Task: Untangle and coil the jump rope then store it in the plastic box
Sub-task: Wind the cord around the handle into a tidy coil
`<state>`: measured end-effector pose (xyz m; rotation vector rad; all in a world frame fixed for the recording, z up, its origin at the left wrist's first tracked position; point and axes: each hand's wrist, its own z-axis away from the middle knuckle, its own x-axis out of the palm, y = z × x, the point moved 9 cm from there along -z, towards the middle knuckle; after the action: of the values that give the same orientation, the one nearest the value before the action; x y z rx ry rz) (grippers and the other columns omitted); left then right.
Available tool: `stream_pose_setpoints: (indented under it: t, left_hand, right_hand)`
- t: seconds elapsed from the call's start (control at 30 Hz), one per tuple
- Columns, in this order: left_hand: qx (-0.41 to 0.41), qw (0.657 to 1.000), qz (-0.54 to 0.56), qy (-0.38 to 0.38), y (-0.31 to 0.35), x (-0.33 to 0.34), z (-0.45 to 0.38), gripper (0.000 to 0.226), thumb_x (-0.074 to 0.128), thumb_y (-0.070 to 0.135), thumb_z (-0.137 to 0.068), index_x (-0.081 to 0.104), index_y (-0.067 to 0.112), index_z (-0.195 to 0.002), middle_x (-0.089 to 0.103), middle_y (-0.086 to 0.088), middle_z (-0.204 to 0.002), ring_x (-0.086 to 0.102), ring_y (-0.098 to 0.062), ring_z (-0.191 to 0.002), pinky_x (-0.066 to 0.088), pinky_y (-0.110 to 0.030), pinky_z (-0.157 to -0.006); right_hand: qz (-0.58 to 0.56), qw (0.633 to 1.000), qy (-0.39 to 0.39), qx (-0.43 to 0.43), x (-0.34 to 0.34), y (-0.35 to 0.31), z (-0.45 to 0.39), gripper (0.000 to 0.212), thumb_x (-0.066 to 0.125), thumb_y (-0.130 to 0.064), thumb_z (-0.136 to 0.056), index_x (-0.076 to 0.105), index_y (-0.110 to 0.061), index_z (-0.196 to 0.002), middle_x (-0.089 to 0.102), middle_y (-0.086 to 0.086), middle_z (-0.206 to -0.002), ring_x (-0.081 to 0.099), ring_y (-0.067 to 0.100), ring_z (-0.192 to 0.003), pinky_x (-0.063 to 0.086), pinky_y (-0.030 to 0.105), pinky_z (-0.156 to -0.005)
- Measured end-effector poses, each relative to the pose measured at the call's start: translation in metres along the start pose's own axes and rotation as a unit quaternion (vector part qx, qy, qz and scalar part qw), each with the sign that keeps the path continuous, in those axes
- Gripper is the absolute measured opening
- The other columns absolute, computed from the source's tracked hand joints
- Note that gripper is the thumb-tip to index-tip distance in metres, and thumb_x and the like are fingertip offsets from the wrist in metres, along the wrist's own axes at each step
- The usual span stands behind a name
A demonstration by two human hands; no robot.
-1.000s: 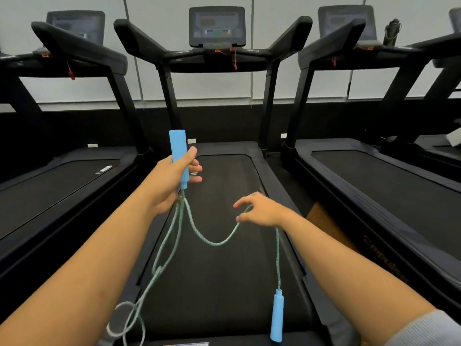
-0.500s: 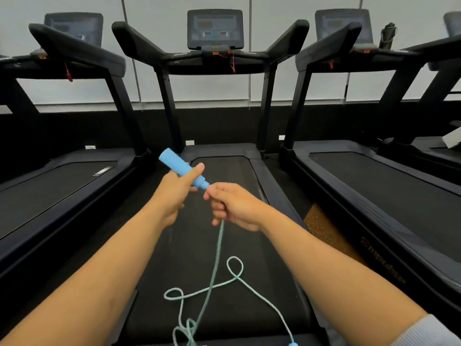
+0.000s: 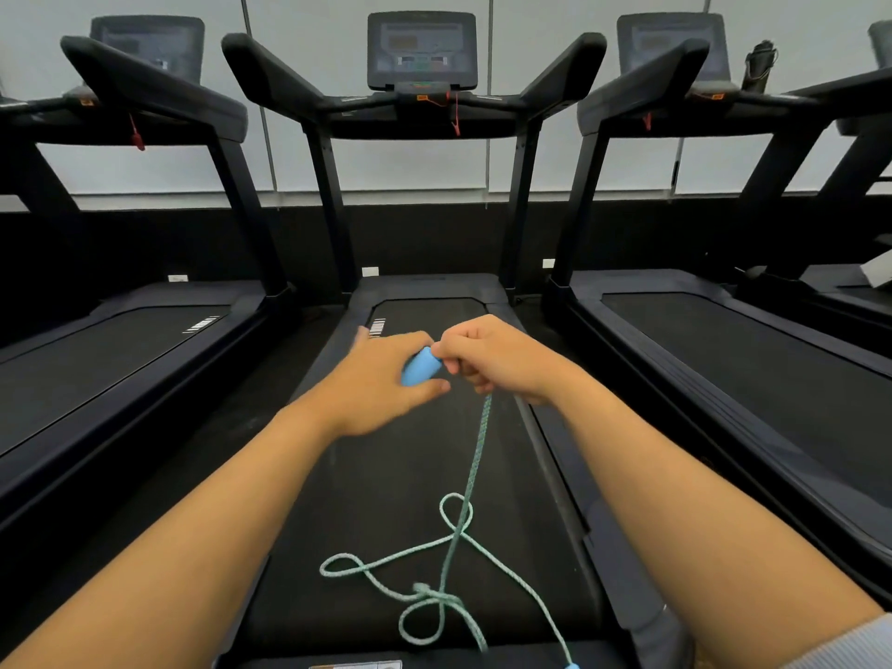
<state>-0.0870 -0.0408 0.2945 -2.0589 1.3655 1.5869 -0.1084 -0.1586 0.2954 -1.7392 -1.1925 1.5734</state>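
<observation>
**A:** What is in front of the person?

**B:** A person stands at the foot of a treadmill [image 3: 376,475], seen from a head-worn camera looking down over both bare forearms. The left hand [image 3: 381,379] holds a light blue handle [image 3: 419,366] of the jump rope [image 3: 453,538], thumb underneath and fingers [image 3: 410,341] curled over the top. The right hand [image 3: 497,359] meets it, its fingertips [image 3: 441,351] pinching at the handle's near end, where the cord leaves it.

**A:** And the rope itself?

**B:** A pale green braided cord drops from the hands to the treadmill belt, where it lies in loose crossing loops with a knot-like snarl [image 3: 427,596] near the bottom. The second handle [image 3: 572,665] just peeks in at the lower edge. No plastic box is in view.

**A:** How would it handle?

**B:** By the look of it, light and limp: the cord sags and folds freely, so it should coil easily but will also re-tangle if dragged. The handles look rigid and are probably the surest places to hold. For the snarl, pinching the cord just beside the crossing and easing loops apart seems wiser than pulling tight.

**A:** Anything else around?

**B:** More treadmills [image 3: 724,354] on either side, and a dark bottle [image 3: 759,65] on the right one's console.
</observation>
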Motion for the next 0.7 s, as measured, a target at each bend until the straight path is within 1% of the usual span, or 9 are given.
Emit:
stream_pose_setpoints:
  t: [0.03, 0.07, 0.1, 0.17, 0.23, 0.33, 0.5, 0.57, 0.7]
  left_hand:
    - [-0.001, 0.999, 0.048, -0.015, 0.005, 0.003, 0.001, 0.012, 0.065, 0.038, -0.096, 0.058, 0.031, -0.103, 0.068, 0.004, -0.089, 0.065, -0.014, -0.076, 0.051, -0.057, -0.098]
    - [-0.006, 0.996, 0.088, -0.022, 0.008, 0.004, 0.001, 0.009, 0.064, 0.033, -0.097, 0.056, 0.031, -0.102, 0.069, 0.000, -0.086, 0.067, -0.016, -0.068, 0.058, -0.056, -0.079]
    - [-0.011, 0.994, 0.110, -0.021, 0.009, 0.004, 0.001, 0.009, 0.062, 0.029, -0.097, 0.056, 0.029, -0.102, 0.069, -0.004, -0.085, 0.068, -0.018, -0.061, 0.059, -0.056, -0.068]
    - [-0.020, 0.991, 0.132, -0.024, 0.006, 0.002, 0.001, 0.011, 0.063, 0.028, -0.095, 0.055, 0.021, -0.099, 0.065, -0.010, -0.076, 0.061, -0.023, -0.050, 0.059, -0.056, -0.058]
    - [-0.026, 0.987, 0.155, -0.039, 0.005, 0.001, 0.003, 0.027, 0.065, 0.037, -0.097, 0.054, 0.012, -0.095, 0.057, -0.007, -0.063, 0.054, -0.025, -0.048, 0.056, -0.045, -0.053]
    - [-0.038, 0.978, 0.192, -0.068, 0.000, 0.002, 0.006, 0.047, 0.063, 0.048, -0.099, 0.049, 0.005, -0.085, 0.052, -0.005, -0.060, 0.050, -0.025, -0.049, 0.048, -0.036, -0.049]
    - [-0.030, 0.965, 0.248, -0.082, -0.015, -0.013, 0.011, 0.030, 0.063, 0.030, -0.095, 0.055, 0.006, -0.078, 0.054, -0.012, -0.059, 0.050, -0.025, -0.050, 0.047, -0.036, -0.056]
    - [-0.031, 0.963, 0.261, -0.064, -0.022, -0.025, 0.013, 0.023, 0.062, 0.026, -0.093, 0.061, 0.005, -0.083, 0.054, -0.014, -0.059, 0.050, -0.025, -0.050, 0.048, -0.036, -0.057]
    - [-0.040, 0.971, 0.236, -0.016, -0.050, -0.050, 0.022, 0.023, 0.062, 0.027, -0.090, 0.067, 0.005, -0.090, 0.054, -0.021, -0.062, 0.051, -0.025, -0.053, 0.051, -0.031, -0.057]
  right_hand:
    - [0.000, 1.000, 0.000, -0.004, -0.001, -0.002, 0.001, 0.036, 0.056, -0.021, -0.100, 0.052, -0.016, -0.064, 0.034, -0.006, -0.053, 0.027, 0.013, -0.050, 0.028, 0.024, -0.049]
    - [-0.003, 1.000, 0.005, -0.008, -0.004, -0.004, 0.001, 0.036, 0.057, -0.022, -0.101, 0.052, -0.016, -0.065, 0.035, -0.007, -0.053, 0.027, 0.013, -0.051, 0.028, 0.024, -0.050]
    - [-0.006, 1.000, 0.012, -0.011, -0.008, -0.006, 0.002, 0.036, 0.058, -0.024, -0.101, 0.053, -0.016, -0.067, 0.035, -0.007, -0.052, 0.027, 0.013, -0.051, 0.028, 0.024, -0.050]
    - [-0.001, 0.999, 0.024, -0.021, -0.019, -0.008, 0.004, 0.035, 0.061, -0.030, -0.102, 0.058, -0.016, -0.070, 0.035, -0.006, -0.054, 0.028, 0.013, -0.051, 0.030, 0.025, -0.051]
    - [0.022, 0.999, 0.026, -0.037, -0.030, -0.012, 0.010, 0.035, 0.065, -0.039, -0.101, 0.063, -0.019, -0.072, 0.035, -0.004, -0.056, 0.030, 0.015, -0.054, 0.034, 0.025, -0.052]
    - [0.036, 0.998, 0.027, -0.047, -0.046, -0.012, 0.015, 0.034, 0.067, -0.042, -0.099, 0.067, -0.019, -0.075, 0.035, -0.002, -0.058, 0.031, 0.015, -0.056, 0.034, 0.027, -0.054]
    - [0.012, 0.996, 0.053, -0.063, -0.082, -0.009, 0.025, 0.032, 0.064, -0.038, -0.102, 0.067, -0.016, -0.079, 0.035, -0.002, -0.057, 0.029, 0.015, -0.053, 0.033, 0.028, -0.054]
    - [-0.007, 0.995, 0.071, -0.066, -0.098, -0.006, 0.029, 0.031, 0.061, -0.034, -0.104, 0.066, -0.015, -0.079, 0.034, -0.006, -0.056, 0.028, 0.013, -0.052, 0.033, 0.025, -0.052]
    - [-0.055, 0.989, 0.118, -0.076, -0.129, -0.002, 0.039, 0.030, 0.055, -0.025, -0.107, 0.062, -0.013, -0.080, 0.033, -0.009, -0.054, 0.025, 0.009, -0.049, 0.029, 0.022, -0.049]
